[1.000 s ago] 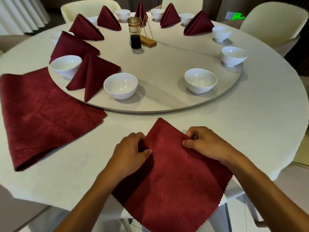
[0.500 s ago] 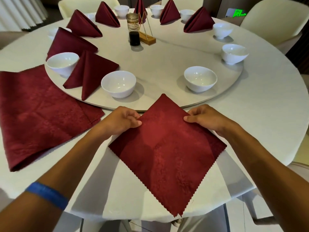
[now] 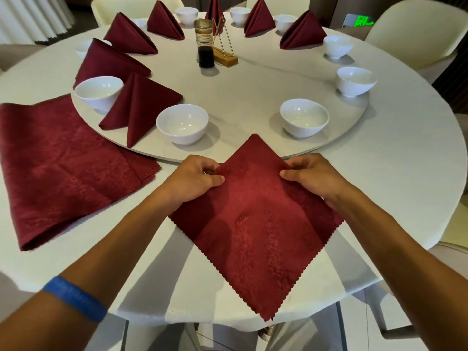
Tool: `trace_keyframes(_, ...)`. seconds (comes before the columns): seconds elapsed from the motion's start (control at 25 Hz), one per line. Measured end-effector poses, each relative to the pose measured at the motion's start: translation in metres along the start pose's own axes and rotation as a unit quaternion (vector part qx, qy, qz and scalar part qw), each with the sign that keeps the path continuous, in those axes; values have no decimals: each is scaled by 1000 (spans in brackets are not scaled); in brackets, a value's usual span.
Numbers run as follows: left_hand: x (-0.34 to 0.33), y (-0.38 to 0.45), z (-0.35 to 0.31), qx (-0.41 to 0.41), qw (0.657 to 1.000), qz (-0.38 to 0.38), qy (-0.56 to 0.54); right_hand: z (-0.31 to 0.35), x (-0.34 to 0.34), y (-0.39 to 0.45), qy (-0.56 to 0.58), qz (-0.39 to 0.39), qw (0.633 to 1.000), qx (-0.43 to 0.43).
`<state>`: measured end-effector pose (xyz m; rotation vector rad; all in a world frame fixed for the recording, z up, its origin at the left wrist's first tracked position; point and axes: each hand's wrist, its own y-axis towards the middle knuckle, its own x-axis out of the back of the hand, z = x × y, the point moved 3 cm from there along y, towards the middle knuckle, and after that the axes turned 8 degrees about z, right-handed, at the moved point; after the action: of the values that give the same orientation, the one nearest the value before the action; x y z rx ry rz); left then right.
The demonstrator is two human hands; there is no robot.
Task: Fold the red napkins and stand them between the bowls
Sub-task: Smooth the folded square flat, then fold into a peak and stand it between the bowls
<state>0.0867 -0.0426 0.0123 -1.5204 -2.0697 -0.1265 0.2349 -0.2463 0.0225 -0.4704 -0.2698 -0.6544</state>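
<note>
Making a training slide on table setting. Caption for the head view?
Both hands, left hand and right hand, pinch a flat red napkin before the turntable.

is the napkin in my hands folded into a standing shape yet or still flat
Still flat: the napkin lies as a diamond on the table, the left hand and right hand pinching its upper edges.

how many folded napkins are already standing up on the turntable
7. Folded napkins run clockwise from near left, one behind the sauce bottle, then and. None seems hidden.
</note>
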Motion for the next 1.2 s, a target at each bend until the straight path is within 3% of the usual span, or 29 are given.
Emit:
trace_keyframes(0.2,-5,-82,-9,-240,957,-75,147,-10,-3,-85,2,-29,980,199)
trace_keyframes(0.28,-17,-102,9,-285,930,-59,226,-39,-14,-108,-100,-17,961,257)
trace_keyframes(0.36,-29,-110,34,-308,899,-45,309,-69,-28,-118,-261,-20,913,314)
trace_keyframes(0.44,-38,-112,52,-317,877,-37,358,-91,-39,-116,-353,-26,870,343)
trace_keyframes(0.48,-42,-112,56,-313,875,-36,367,-95,-41,-113,-364,-32,866,342)
trace_keyframes(0.64,-45,-111,51,-295,880,-34,372,-93,-37,-104,-380,-50,869,313)
trace_keyframes(0.8,-70,-126,42,-316,864,34,389,-83,-52,-119,-352,-38,888,292)
trace_keyframes(0.88,-84,-129,43,-312,851,57,419,-83,-74,-124,-412,-31,869,273)
trace_keyframes(1.08,-116,-128,32,-246,902,15,354,-92,-84,-114,-442,-14,862,246)
trace_keyframes(1.2,-146,-129,33,-218,905,-10,365,-89,-74,-113,-432,-21,867,249)
